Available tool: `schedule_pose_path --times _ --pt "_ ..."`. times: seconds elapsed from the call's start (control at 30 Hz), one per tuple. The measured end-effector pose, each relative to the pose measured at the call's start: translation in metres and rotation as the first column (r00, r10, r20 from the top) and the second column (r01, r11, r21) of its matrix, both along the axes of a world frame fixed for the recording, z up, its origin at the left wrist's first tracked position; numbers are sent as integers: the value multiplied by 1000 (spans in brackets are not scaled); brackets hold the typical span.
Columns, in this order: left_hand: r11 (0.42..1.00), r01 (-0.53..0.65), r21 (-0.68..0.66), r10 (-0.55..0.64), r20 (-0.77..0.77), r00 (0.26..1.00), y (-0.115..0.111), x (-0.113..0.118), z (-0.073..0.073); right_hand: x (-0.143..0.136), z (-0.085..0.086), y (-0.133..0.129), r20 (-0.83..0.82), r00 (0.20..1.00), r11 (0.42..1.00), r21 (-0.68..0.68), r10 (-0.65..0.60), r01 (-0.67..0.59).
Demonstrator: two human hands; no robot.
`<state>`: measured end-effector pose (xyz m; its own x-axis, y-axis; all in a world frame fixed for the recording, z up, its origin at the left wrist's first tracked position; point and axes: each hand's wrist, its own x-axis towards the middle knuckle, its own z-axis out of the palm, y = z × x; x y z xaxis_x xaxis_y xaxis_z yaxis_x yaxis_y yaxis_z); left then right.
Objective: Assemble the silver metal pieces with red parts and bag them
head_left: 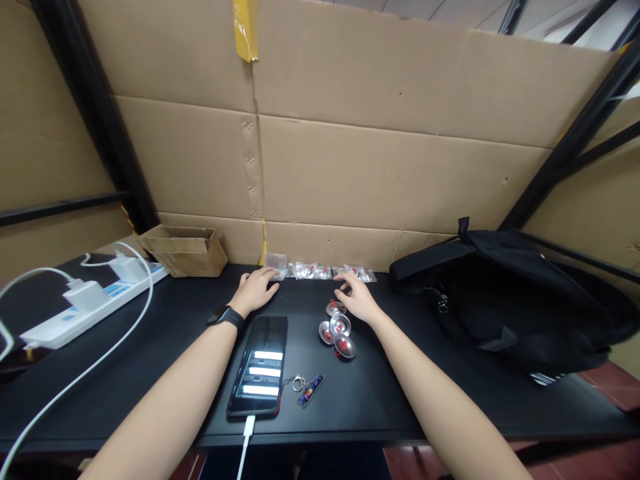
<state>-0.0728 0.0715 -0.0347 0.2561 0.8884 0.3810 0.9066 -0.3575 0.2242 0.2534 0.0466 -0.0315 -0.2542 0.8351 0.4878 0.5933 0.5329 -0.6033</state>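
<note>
Silvery metal makes up the four small domed discs (340, 325) on the black desk (380, 400), clustered just below and to the left of the right hand (359, 297). Round and shallow, with flared rims and red bits at their raised centres, they overlap or nearly touch; the group's longer axis runs away from the person, toward the back of the desk, and the discs lean at differing angles. Behind them, at the foot of the tan cardboard wall (350, 167), clear crinkled packets (323, 272) lie in a row whose long axis runs left to right, with silvery and red shapes showing through the shiny film. From where I stand, the hands are well apart, both with loosely spread fingers and no visible grip. The left hand (254, 291) rests palm down with its fingertips at a clear plastic piece (277, 262) on the row's left end; the right hand's fingertips reach the packets, though I cannot tell whether they press on them. Nearer the person lie a glossy dark phone (259, 367), lengthwise away from the person, and a slim multicoloured keychain (311, 391), set diagonally.
</note>
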Motion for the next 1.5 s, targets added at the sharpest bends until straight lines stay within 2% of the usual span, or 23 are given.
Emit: schedule_pose_path --times 0.1,0.2,0.27,0.37,0.43,0.63,0.83,0.97,1.1,1.2,1.27,1.33,1.4,1.5 --pt "997 -62 -51 60 -41 997 -14 3 20 -2 6 3 75 997 999 39 -12 9" --pt "951 11 -310 -46 -104 994 -33 5 34 -8 15 11 185 982 998 64 -21 9" --pt "920 35 -390 -95 -137 986 -47 9 40 -15 20 18 322 945 997 60 -56 38" --pt "920 0 -392 -78 -183 980 -66 19 46 -26 27 33 558 822 993 30 -111 113" --pt "924 -2 -383 -83 -206 975 -77 27 50 -34 30 44 631 768 991 8 -106 130" --pt "924 33 -382 -134 -243 961 -91 45 60 -47 35 69 709 704 992 -46 -52 119" --pt "924 70 -377 -160 -214 963 -90 45 59 -49 40 74 739 669 989 -35 -73 147" --pt "930 55 -363 -139 -209 968 -92 45 58 -47 46 68 724 682 987 -10 -103 160" --pt "944 39 -328 -115 -214 970 -93 43 58 -37 62 60 681 721 986 10 -129 168" --pt "973 23 -232 -72 -204 976 -89 41 57 -24 76 52 627 761 981 29 -167 192" --pt "989 59 -133 -80 -154 985 -86 42 56 -14 82 43 556 816 983 12 -161 186" --pt "981 188 -37 -190 -44 981 -84 45 56 -7 84 30 385 920 992 -65 -76 108" --pt "936 346 61 -350 83 933 -84 52 56 -1 81 12 136 989 987 -160 56 -34" --pt "866 475 155 -499 216 839 -87 63 56 2 74 -19 -75 973 934 -275 217 -229"
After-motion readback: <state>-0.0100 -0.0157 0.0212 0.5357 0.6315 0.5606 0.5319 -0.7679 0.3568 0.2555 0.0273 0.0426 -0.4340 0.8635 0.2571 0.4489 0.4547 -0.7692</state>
